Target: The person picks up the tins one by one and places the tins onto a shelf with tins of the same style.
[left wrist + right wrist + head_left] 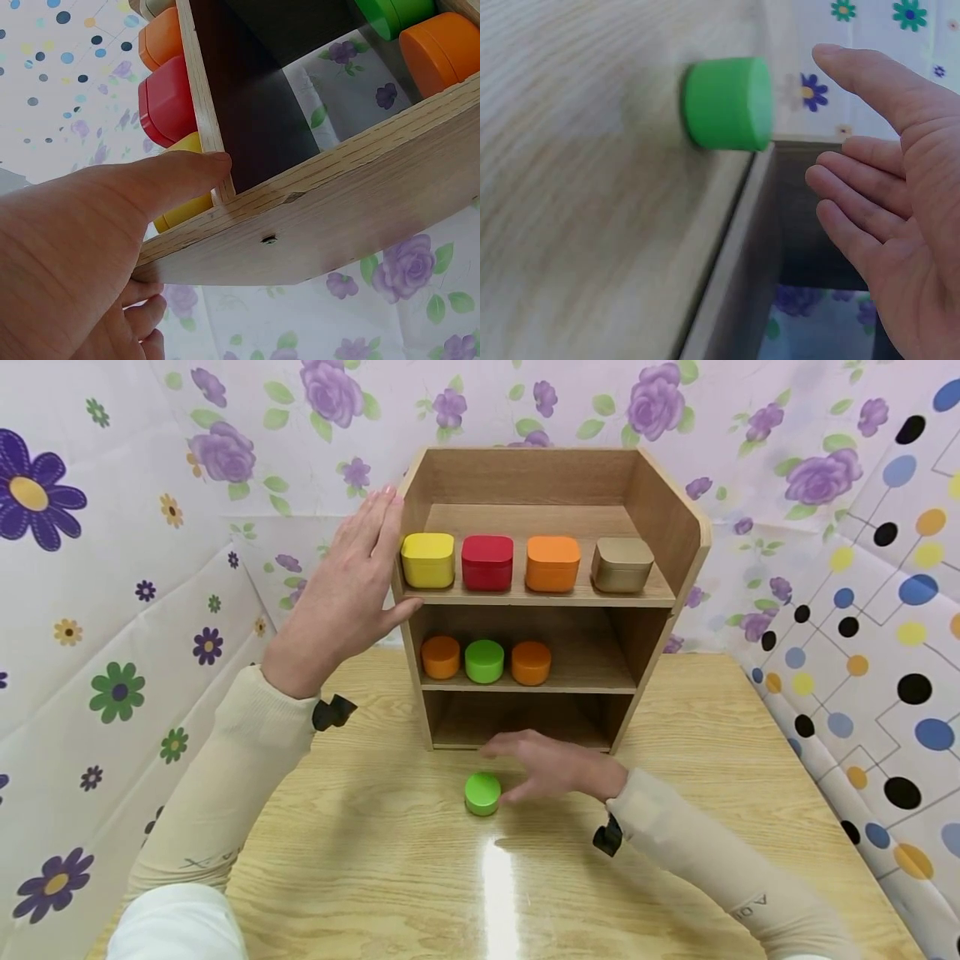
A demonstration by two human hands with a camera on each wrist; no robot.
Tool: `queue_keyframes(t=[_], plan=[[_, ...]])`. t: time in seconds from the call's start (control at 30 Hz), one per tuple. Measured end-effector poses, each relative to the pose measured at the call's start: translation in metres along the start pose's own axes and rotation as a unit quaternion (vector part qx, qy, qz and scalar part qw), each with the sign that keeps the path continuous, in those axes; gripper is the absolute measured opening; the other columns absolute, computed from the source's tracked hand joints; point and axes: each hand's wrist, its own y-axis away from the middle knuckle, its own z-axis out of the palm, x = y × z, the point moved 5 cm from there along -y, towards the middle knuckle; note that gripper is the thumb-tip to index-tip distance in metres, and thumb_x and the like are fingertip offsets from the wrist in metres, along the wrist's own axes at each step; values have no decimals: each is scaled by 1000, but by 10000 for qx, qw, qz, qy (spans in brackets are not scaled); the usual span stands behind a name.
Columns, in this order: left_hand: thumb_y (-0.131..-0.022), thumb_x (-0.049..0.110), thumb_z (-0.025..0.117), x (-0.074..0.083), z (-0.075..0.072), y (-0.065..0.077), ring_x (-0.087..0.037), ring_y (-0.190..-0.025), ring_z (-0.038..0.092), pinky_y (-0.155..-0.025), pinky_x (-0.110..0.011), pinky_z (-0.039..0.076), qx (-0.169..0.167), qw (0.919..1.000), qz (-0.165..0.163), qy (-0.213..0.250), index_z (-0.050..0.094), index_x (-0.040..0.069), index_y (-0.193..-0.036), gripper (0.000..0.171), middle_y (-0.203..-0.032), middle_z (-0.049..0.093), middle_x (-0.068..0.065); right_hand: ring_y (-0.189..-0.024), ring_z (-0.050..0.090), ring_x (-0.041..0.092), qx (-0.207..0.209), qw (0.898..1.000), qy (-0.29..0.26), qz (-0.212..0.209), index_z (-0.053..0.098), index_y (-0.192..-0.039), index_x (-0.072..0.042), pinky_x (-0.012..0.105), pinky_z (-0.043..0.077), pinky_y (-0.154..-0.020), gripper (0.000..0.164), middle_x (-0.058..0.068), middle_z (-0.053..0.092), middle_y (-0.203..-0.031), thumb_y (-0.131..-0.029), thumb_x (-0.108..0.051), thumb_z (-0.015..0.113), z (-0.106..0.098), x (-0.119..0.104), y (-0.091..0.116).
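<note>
A wooden shelf (540, 600) holds colored lidded containers. My left hand (348, 572) lies along its left outer side, fingers extended; the thumb (191, 169) reaches across the front edge to the upper board. By that thumb stands a yellow container (428, 562). On the table before the shelf sits a round green container (482, 794), upright in the head view. My right hand (551, 767) hovers just right of it, fingers spread and nothing gripped. In the right wrist view, a gap shows between that hand's fingers and the green container (727, 103).
On the top board, red (487, 564), orange (552, 564) and tan (622, 565) containers stand beside the yellow one. The middle level holds two round orange containers (531, 663) with a green one (484, 662) between. Patterned cloth walls (862, 635) enclose the wooden table (360, 860).
</note>
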Motion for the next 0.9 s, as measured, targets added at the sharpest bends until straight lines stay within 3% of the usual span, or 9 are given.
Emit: queue_keyframes(t=[0.23, 0.57, 0.9], plan=[[-93, 28, 82, -1, 1, 0, -36, -166, 12, -138, -47, 11, -5, 10000, 1, 1, 9, -4, -167, 109, -177, 12, -22, -132, 64, 28, -12, 9982, 258, -537, 59, -143, 3, 40, 56, -113, 68, 18, 66, -142, -88, -27, 86, 22, -1, -12], [-93, 28, 83, -1, 2, 1, -36, -166, 12, -138, -46, 10, 0, 10000, 1, 13, 9, -4, -167, 110, -177, 12, -22, -119, 67, 21, -173, 9986, 324, -370, 61, -140, 3, 24, 58, -99, 69, 14, 68, -135, -82, -23, 90, 35, 1, -22], [-93, 29, 82, -1, 1, 0, -36, -167, 11, -138, -48, 11, -76, 9999, -76, 23, 7, -3, -168, 111, -178, 10, -21, -94, 62, 9, -404, 9980, 411, -264, 68, -115, -11, 14, 51, -79, 43, 0, 70, -111, -77, -14, 89, 33, 0, -31]])
